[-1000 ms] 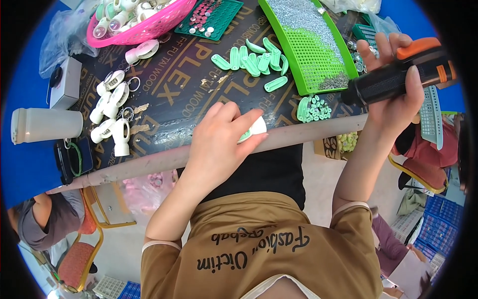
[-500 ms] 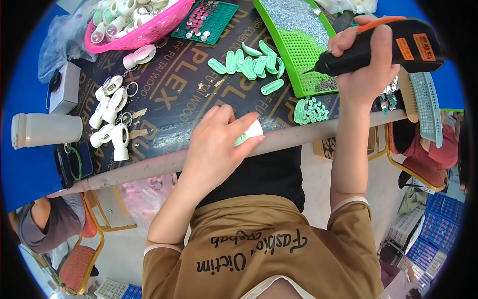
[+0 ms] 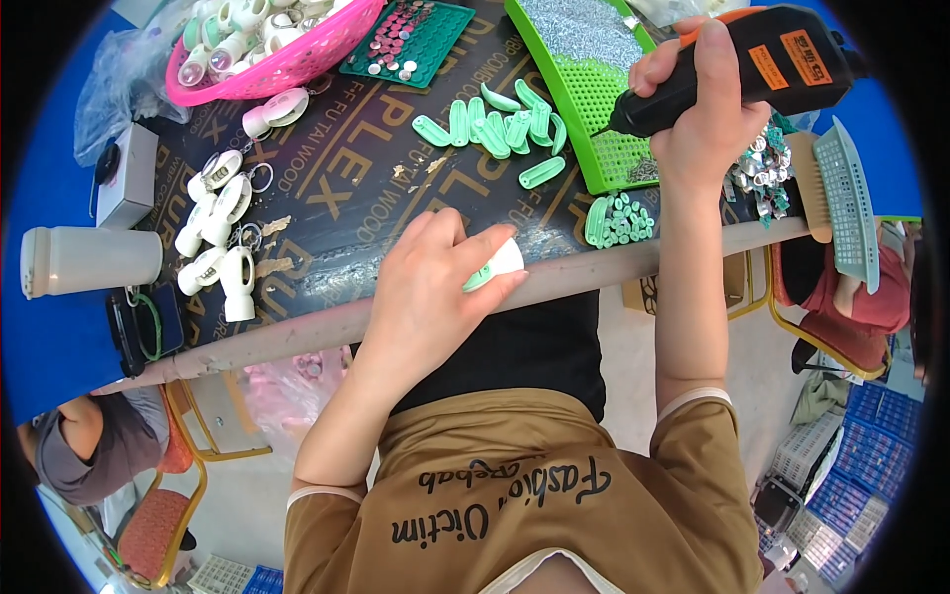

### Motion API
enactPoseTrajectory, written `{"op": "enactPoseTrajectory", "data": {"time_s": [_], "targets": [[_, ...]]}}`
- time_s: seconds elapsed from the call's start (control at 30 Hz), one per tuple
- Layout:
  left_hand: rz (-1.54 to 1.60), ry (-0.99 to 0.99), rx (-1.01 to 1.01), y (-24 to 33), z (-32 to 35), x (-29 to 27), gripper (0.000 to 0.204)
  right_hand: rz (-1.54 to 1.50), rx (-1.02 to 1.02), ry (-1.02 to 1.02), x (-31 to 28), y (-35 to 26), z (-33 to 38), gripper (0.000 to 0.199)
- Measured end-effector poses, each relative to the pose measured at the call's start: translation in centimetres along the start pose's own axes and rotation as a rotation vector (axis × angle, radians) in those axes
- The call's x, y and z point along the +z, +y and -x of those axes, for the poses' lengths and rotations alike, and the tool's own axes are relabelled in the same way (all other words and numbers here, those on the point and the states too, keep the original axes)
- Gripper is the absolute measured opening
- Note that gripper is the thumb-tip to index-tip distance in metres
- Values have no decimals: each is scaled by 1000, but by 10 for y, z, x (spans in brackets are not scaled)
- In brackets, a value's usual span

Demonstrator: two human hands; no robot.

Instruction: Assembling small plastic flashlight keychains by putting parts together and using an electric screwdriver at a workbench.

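Observation:
My left hand (image 3: 435,267) is closed round a small white and green plastic piece (image 3: 500,262) at the table's near edge. The fingers cover most of that piece. Raised at the right, my right hand (image 3: 701,114) grips a black and orange electric screwdriver (image 3: 727,74). Its thin tip points left, above the perforated part of a green tray (image 3: 594,104) that holds many small silvery screws. Between the hands and the tray lies a group of loose mint-green plastic parts (image 3: 505,129). Smaller green parts (image 3: 621,220) are bunched below the tray.
White keychain-like pieces with rings (image 3: 223,223) lie at the left, beside a frosted plastic container (image 3: 94,262). A pink basket (image 3: 282,74) of similar pieces stands behind, next to a teal pad (image 3: 421,40) with small discs. Shiny metal bits (image 3: 767,168) are heaped right. Other people sit at both sides.
My right hand with the electric screwdriver has shifted a little left and away from me, over the tray. My left hand stays in place with its piece.

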State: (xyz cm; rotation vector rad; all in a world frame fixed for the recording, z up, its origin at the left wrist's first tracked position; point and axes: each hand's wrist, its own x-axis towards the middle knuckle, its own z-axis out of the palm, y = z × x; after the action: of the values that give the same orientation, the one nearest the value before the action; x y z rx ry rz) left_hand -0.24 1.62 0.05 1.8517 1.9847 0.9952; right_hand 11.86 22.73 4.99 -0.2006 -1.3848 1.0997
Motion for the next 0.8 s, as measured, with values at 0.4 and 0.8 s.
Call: {"op": "enactPoseTrajectory", "data": {"time_s": [0.4, 0.8], "targets": [[25, 71, 4, -1, 3, 2, 36, -4, 55, 51, -1, 2, 0, 21], [73, 104, 21, -5, 2, 8, 33, -512, 268, -521, 29, -78, 21, 78]]}}
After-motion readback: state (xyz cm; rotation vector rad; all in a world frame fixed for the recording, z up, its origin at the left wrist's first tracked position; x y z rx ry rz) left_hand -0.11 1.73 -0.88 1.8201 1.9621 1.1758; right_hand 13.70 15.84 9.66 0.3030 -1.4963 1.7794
